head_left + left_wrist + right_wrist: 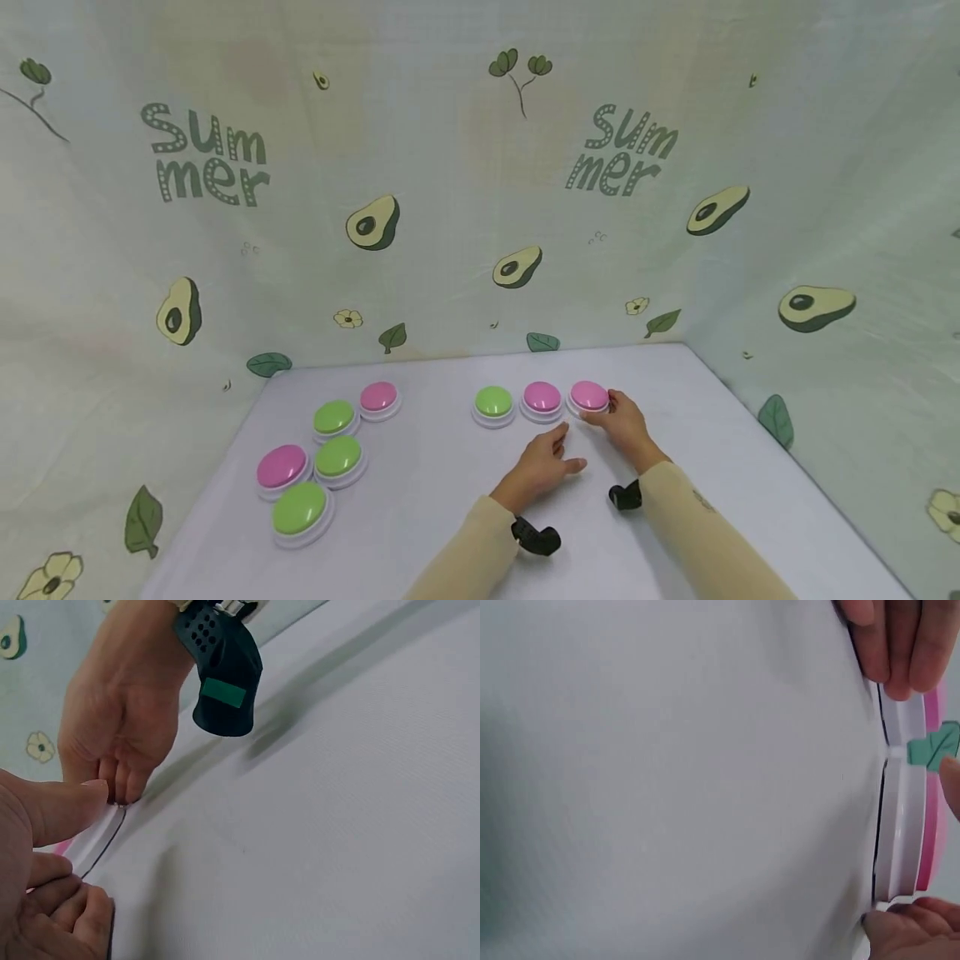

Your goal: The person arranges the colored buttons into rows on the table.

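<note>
Three round push buttons on white bases stand in a row at the back of the table: a green button (494, 402), a middle pink button (542, 397) and a right pink button (589, 395). My right hand (626, 429) grips the right pink button by its base, thumb at the front and fingers at its right side. Just in front of the middle pink button is my left hand (542, 467), thumb spread from the fingers. In the left wrist view, both hands hide most of the white base (105, 836). The right wrist view shows two pink-topped bases side by side.
On the left stands a cluster of several buttons, including a large green button (299, 508), a pink button (282, 466) and a farther pink button (378, 397). A patterned cloth (442, 167) rises behind the white table (420, 533). Black cameras (536, 537) sit on both wrists.
</note>
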Available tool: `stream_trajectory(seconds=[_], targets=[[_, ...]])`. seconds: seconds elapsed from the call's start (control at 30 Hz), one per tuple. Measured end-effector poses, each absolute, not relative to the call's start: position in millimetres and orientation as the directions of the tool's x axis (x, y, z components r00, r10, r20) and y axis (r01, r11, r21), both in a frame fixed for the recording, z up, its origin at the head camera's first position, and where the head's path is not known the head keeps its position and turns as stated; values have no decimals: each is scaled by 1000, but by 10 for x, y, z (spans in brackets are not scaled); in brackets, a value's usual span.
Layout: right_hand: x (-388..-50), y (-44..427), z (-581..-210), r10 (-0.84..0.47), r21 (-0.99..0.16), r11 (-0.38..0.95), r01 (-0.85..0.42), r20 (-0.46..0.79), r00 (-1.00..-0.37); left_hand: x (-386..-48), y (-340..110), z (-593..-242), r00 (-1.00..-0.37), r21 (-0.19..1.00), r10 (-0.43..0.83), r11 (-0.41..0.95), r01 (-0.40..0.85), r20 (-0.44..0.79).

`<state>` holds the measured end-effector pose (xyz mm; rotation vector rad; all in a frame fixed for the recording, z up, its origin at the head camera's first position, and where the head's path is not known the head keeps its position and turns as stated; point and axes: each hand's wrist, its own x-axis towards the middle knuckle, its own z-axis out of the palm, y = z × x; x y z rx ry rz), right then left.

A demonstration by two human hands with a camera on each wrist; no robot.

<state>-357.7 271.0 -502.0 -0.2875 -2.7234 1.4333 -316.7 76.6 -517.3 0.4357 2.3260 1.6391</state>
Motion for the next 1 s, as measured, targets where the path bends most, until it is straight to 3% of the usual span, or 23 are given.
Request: stream_trajectory(seconds=[0.2,0.4,0.63,1.0], targets=[[-3403,2456,-4953,358,-779,591,209,21,-933,-3086,479,-5110,-913,930,403,355,96,-60],[-3267,2103,-4828,417,-772,625,117,204,-886,-3072,113,-5059,-925,918,376,383,99,-57],[-3234,1503,-4787,313,-777,628,-41,300,-901,-3096,-386,-4948,-962,890,273,440,117,-8],[-3182,592,-4796,52,-784,593,-180,261,-964,-2966,-1104,-4802,-969,780,164,577,244,182]])
